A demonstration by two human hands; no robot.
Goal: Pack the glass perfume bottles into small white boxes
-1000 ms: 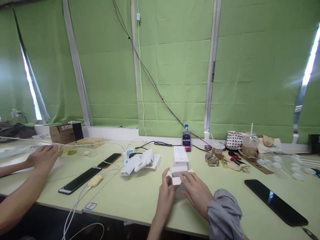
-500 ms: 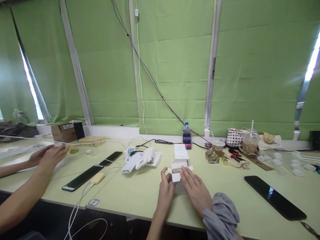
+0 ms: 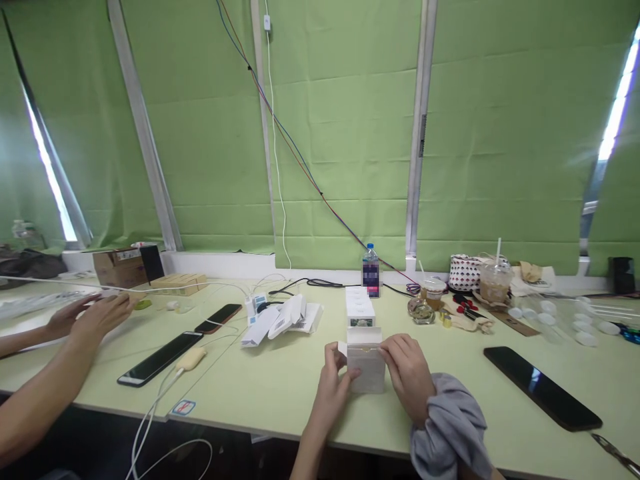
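A small white carton (image 3: 367,373) stands upright on the table in front of me, its top flap raised at the back. My left hand (image 3: 334,380) is closed on its left side, the thumb pressed against the near face. At the upper right corner, the fingers of my right hand (image 3: 409,370) are pinched together on the carton's edge or side flap. A grey scrunchie (image 3: 450,423) circles my right wrist. Right behind the carton lies a row of white boxes (image 3: 360,303), with a dark green picture on its near end.
Flattened white boxes (image 3: 283,320) lie left of centre by a power strip. Phones (image 3: 160,359) rest to the left, and a black phone (image 3: 543,387) to the right. A bottle (image 3: 371,270) and drink cups (image 3: 495,280) stand behind. Another person's hands (image 3: 95,317) work at far left.
The carton has tipped from leaning open toward me to upright. My right hand has moved from over its opening to its upper right corner. The view has shifted slightly.
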